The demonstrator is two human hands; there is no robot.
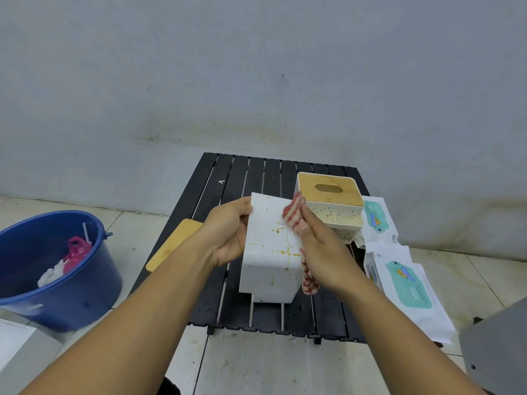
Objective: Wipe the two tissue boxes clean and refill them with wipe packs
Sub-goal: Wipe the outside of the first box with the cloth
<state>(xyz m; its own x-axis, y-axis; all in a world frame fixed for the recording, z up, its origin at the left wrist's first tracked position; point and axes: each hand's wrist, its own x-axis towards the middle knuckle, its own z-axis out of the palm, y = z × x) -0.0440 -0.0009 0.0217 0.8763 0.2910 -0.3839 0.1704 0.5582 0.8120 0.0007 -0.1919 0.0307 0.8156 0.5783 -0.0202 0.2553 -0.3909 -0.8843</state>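
A white tissue box (268, 252) without its lid stands tilted on the black slatted table (228, 309), its upward face spotted with yellow-brown stains. My left hand (228, 232) grips its left side. My right hand (319, 249) presses a red-and-white striped cloth (293, 213) against the box's upper right part; the cloth's tail hangs below the hand. A second white tissue box (332, 215) with a bamboo lid (328, 189) stands behind, its front wall speckled with stains. Two wipe packs (410, 283) (376, 220) lie at the table's right edge.
A loose bamboo lid (174, 243) rests on the table's left edge. A blue bucket (65, 286) holding pink and white rubbish stands on the tiled floor at left. A grey wall runs close behind the table. A grey object (496, 352) juts in at bottom right.
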